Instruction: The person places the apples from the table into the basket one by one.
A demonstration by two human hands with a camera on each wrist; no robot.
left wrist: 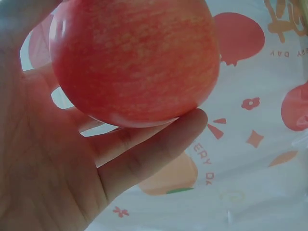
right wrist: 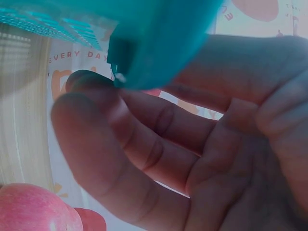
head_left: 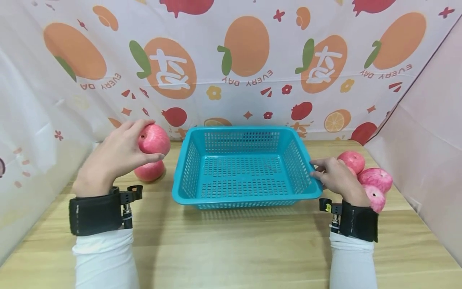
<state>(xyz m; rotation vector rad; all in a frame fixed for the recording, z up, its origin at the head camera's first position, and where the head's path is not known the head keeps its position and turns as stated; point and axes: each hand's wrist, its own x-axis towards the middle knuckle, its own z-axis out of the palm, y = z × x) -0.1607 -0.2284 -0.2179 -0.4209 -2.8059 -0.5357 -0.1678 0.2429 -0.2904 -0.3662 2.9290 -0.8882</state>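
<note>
My left hand point(head_left: 117, 149) grips a red apple point(head_left: 156, 139) between thumb and fingers, raised above another apple point(head_left: 149, 171) on the table. In the left wrist view the held apple point(left wrist: 139, 62) fills the top, with fingers curved beneath it. An empty turquoise plastic basket point(head_left: 245, 200) with slotted walls stands in the middle. My right hand point(head_left: 337, 175) holds its right rim near the front corner. In the right wrist view the fingers of that hand point(right wrist: 144, 144) curl under the basket's rim point(right wrist: 168, 53), with the thumb side partly hidden.
Several apples point(head_left: 376, 180) cluster on the right, close beside my right hand and wrist. A wooden table point(head_left: 231, 249) lies under everything. A fruit-print cloth point(head_left: 202, 108) hangs behind the basket, and pale sheets point(head_left: 429, 132) stand along both sides.
</note>
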